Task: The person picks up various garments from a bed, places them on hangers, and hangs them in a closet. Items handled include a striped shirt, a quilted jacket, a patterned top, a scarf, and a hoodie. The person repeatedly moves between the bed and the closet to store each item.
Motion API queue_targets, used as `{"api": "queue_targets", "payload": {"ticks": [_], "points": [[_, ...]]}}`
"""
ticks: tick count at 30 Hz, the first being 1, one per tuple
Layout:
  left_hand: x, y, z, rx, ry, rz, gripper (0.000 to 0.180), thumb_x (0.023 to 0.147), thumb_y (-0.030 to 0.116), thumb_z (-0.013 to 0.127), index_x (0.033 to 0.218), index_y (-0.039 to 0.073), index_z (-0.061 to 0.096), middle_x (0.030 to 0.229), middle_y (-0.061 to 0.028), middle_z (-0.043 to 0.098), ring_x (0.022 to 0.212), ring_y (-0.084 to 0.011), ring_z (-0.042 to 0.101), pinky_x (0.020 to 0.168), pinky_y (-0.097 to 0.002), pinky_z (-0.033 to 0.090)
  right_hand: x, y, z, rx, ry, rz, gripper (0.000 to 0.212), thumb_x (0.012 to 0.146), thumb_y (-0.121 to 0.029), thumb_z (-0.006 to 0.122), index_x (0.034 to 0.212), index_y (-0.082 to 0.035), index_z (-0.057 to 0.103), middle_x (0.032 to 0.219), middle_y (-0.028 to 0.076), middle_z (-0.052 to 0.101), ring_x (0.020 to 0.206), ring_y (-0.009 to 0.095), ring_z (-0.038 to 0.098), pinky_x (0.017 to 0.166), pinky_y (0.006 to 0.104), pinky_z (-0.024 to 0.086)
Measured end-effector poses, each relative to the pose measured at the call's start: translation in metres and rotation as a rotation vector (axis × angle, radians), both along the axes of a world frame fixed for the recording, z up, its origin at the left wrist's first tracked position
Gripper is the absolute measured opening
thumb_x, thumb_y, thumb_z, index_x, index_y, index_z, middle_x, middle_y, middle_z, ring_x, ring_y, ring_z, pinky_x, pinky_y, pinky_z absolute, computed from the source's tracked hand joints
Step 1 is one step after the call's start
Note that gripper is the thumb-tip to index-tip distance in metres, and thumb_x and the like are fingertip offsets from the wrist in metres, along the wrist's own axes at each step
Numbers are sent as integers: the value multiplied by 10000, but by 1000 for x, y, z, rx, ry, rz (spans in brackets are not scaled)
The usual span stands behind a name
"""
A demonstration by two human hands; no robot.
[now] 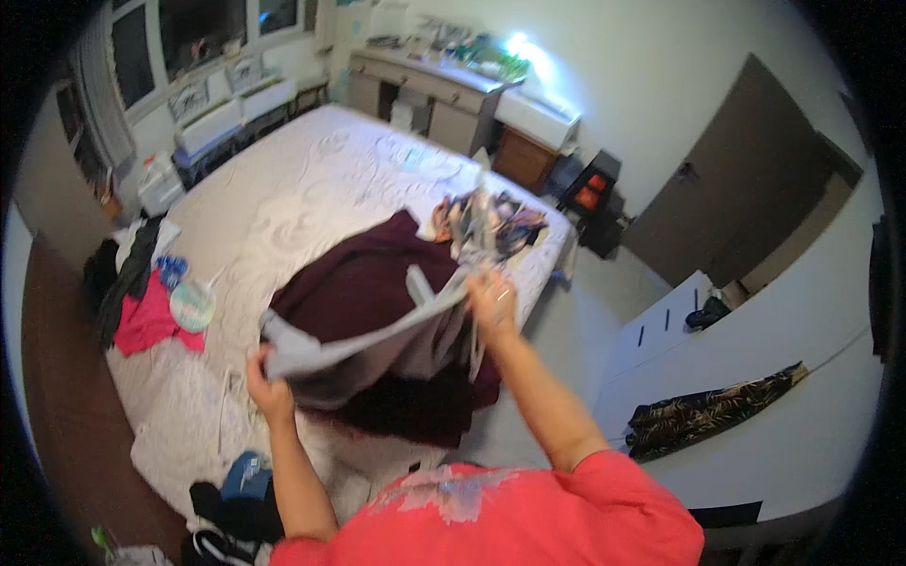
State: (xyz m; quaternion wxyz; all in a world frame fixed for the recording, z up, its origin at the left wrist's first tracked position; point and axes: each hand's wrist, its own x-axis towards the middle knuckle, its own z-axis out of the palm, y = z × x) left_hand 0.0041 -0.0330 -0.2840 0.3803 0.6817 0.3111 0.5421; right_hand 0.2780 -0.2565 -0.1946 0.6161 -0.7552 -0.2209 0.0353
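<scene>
Both ends of a grey garment (387, 351) are in my hands, its upper edge stretched between them. My left hand (271, 385) is closed on the edge at the left, with the thumb showing. Farther off and to the right, my right hand (494, 302) grips the other end, where a pale strap-like strip hangs down. The garment's exact kind cannot be made out. Beneath it a dark maroon cloth (344, 278) is spread in a loose heap on the bed (241, 222). Part of that cloth is hidden behind the grey fabric.
A heap of patterned clothes (514, 226) lies at the bed's right edge. To the left are a pink cloth (151, 319), a round pale disc (192, 307) and dark clothing. A cluttered desk (425, 77) stands beyond the bed. Patterned dark fabric (713, 410) hangs from white furniture at right.
</scene>
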Motion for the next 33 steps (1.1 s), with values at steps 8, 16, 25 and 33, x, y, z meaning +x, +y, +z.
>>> {"api": "queue_targets", "payload": {"ticks": [8, 16, 25, 33], "points": [[-3, 36, 243, 865, 450, 192, 409, 836, 440, 548, 931, 45, 584, 869, -131, 621, 803, -276, 627, 696, -338, 477, 19, -24, 133, 588, -15, 17, 137, 801, -70, 639, 863, -32, 523, 676, 23, 547, 471, 63, 478, 411, 160, 376], [-4, 50, 273, 988, 530, 336, 276, 797, 103, 532, 1060, 71, 609, 997, -143, 619, 939, -309, 598, 817, -339, 463, 13, 2, 157, 663, -1, 100, 125, 793, -29, 637, 841, -45, 523, 718, 26, 576, 517, 56, 502, 457, 153, 417], [33, 34, 152, 27, 340, -388, 332, 673, 41, 437, 898, 63, 680, 716, -58, 629, 687, -112, 580, 667, -254, 467, 26, 17, 51, 301, 69, 137, 69, 784, -68, 619, 763, -51, 555, 657, 14, 555, 504, 77, 504, 476, 191, 409], [52, 5, 29, 122, 1106, -434, 240, 712, 216, 565, 876, 72, 662, 881, -187, 633, 854, -354, 603, 751, -398, 471, 45, 5, -46, -85, -11, -10, 153, 781, -166, 620, 731, -29, 574, 625, 17, 543, 506, 103, 473, 482, 251, 375]]}}
